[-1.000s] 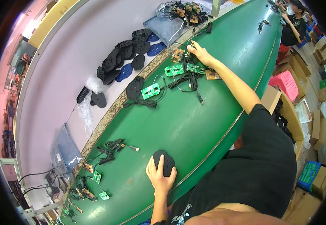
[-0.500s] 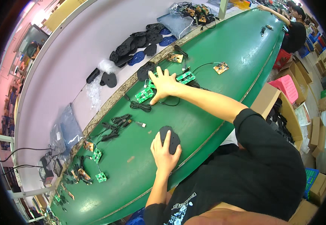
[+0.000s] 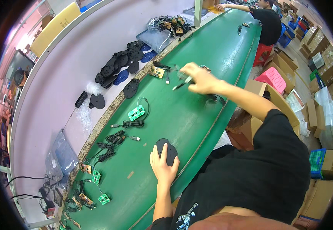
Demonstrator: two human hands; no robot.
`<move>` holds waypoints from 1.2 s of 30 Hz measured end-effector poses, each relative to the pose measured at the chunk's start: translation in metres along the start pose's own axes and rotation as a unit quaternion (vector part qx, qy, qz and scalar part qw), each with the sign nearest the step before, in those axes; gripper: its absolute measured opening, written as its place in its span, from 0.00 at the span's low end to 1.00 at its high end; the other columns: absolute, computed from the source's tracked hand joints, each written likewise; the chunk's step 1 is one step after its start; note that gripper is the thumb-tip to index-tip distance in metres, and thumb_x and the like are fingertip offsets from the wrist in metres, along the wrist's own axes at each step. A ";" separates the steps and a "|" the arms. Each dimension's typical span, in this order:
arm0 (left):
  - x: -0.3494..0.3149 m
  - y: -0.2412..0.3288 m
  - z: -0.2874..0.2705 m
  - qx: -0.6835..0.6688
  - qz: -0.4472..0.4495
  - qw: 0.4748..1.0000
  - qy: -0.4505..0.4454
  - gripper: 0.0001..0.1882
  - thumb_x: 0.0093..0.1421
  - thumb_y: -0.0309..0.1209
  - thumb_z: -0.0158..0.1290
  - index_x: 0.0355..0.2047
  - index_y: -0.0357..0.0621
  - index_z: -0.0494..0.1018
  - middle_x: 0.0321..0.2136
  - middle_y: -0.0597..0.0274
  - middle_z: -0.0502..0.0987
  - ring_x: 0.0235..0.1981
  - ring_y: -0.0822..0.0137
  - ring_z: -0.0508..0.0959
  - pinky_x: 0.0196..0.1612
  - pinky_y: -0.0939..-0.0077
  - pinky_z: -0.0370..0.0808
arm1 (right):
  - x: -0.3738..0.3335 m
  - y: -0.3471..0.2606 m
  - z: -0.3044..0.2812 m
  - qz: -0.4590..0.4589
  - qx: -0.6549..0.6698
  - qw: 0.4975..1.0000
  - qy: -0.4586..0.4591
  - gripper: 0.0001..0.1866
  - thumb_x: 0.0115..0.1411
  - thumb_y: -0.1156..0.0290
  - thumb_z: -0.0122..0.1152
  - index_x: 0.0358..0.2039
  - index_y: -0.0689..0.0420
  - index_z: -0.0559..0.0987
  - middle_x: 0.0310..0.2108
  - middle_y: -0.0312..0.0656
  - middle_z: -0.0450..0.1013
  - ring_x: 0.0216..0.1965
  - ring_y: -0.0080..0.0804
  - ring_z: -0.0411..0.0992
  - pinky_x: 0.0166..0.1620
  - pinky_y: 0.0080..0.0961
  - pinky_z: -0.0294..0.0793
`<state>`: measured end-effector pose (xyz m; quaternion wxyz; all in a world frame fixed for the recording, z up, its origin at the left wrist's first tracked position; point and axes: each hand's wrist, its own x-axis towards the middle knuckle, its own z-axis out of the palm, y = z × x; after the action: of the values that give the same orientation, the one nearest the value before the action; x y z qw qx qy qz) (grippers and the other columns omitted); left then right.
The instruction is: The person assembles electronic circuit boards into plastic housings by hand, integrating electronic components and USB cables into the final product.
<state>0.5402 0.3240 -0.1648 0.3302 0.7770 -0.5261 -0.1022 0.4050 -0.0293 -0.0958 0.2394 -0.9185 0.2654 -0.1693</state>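
Note:
My left hand (image 3: 163, 168) holds a black, rounded plastic cover (image 3: 171, 154) against the green bench, fingers over its top and thumb at its right edge. Farther right, my right hand (image 3: 201, 79) is closed on a black cable (image 3: 182, 84), above the bench. Its pale plug hangs near the thumb, and blurred black cable (image 3: 214, 100) trails below; motion blur hides what else the hand holds. Between the hands lies a green circuit board (image 3: 136, 112) beside a coiled black cable (image 3: 133, 124). A tan circuit board (image 3: 157, 72) with a cable sits near the bench's far edge.
Black and blue covers (image 3: 114, 66) line the pale ledge, along with clear plastic bags (image 3: 63, 153). More cables (image 3: 111, 143) and boards (image 3: 96, 177) lie toward the left. Cardboard boxes (image 3: 285, 103) and a pink basket (image 3: 272, 79) stand right. A co-worker (image 3: 267, 23) sits at the far end.
My right hand has gone from spread over the green boards to closed on a cable farther right. One green board and its coiled cable stay behind. My left hand still holds the cover.

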 end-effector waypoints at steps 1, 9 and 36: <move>-0.001 0.001 0.000 0.002 0.001 1.000 -0.002 0.36 0.49 0.36 0.64 0.60 0.46 0.72 0.61 0.37 0.67 0.65 0.43 0.65 0.67 0.46 0.58 | -0.003 0.018 -0.015 -0.025 -0.024 0.997 0.069 0.35 0.45 0.72 0.62 0.58 0.60 0.70 0.55 0.53 0.66 0.55 0.50 0.70 0.59 0.37 0.71; 0.001 0.000 0.004 0.035 0.020 0.999 0.015 0.37 0.47 0.35 0.65 0.60 0.47 0.72 0.61 0.39 0.67 0.61 0.42 0.67 0.65 0.50 0.60 | 0.068 0.075 0.022 0.065 0.290 0.938 0.178 0.30 0.49 0.64 0.68 0.54 0.59 0.75 0.40 0.41 0.77 0.39 0.29 0.73 0.46 0.28 0.73; -0.003 0.001 0.002 0.011 0.020 1.000 -0.008 0.36 0.48 0.35 0.65 0.61 0.49 0.72 0.63 0.39 0.65 0.62 0.38 0.65 0.67 0.47 0.59 | -0.052 0.054 0.020 0.211 0.040 0.967 -0.137 0.43 0.39 0.45 0.78 0.54 0.49 0.73 0.68 0.60 0.48 0.70 0.61 0.48 0.65 0.70 0.49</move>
<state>0.5374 0.3255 -0.1663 0.3189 0.7691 -0.5455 -0.0960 0.3505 -0.0331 -0.1506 0.3403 -0.8460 0.4104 0.0018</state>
